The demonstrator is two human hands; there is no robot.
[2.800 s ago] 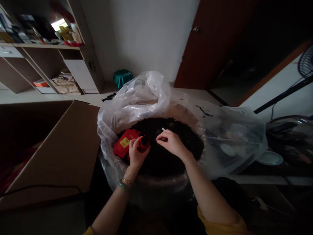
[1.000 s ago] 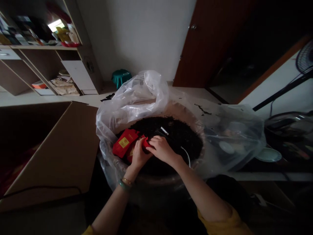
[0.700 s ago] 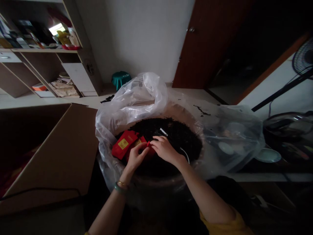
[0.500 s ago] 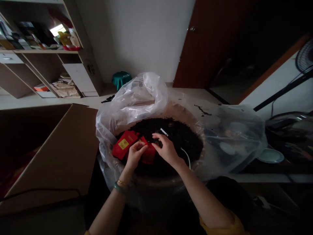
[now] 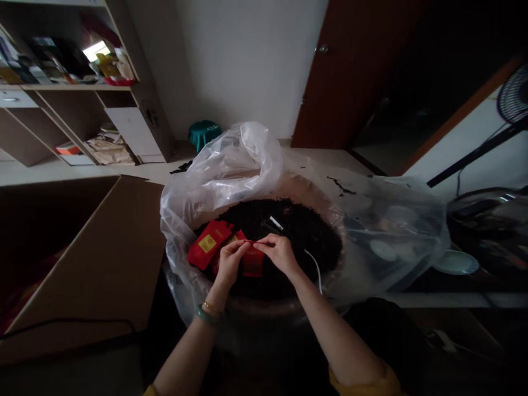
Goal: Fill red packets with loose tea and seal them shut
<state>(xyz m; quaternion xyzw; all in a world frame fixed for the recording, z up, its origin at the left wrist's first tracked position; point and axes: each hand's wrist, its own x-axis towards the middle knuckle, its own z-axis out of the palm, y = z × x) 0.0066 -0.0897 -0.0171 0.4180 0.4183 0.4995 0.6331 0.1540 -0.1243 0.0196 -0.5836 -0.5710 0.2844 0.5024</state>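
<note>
As both hands (image 5: 228, 264) (image 5: 282, 253) pinch its top, the red pouch (image 5: 253, 264) points lengthwise downward.

We stretch both arms forward and inward, our left arm (image 5: 187, 346) slanting rightward and our right arm (image 5: 330, 327) leftward, so that our left grip (image 5: 229, 260) and right grip (image 5: 280, 253) nearly meet, each with its thumb and fingers (image 5: 269, 239) closed in a pinch.

Clear plastic bag (image 5: 231, 165): glossy, wrinkled, highlights towards its far edge
Flat red rectangular pouches (image 5: 253, 265): smooth, low sheen; paper or plastic unclear
Loose black leafy heap (image 5: 309, 225): rough, matt
Open brown cardboard box (image 5: 111, 253): smooth, matt
</note>
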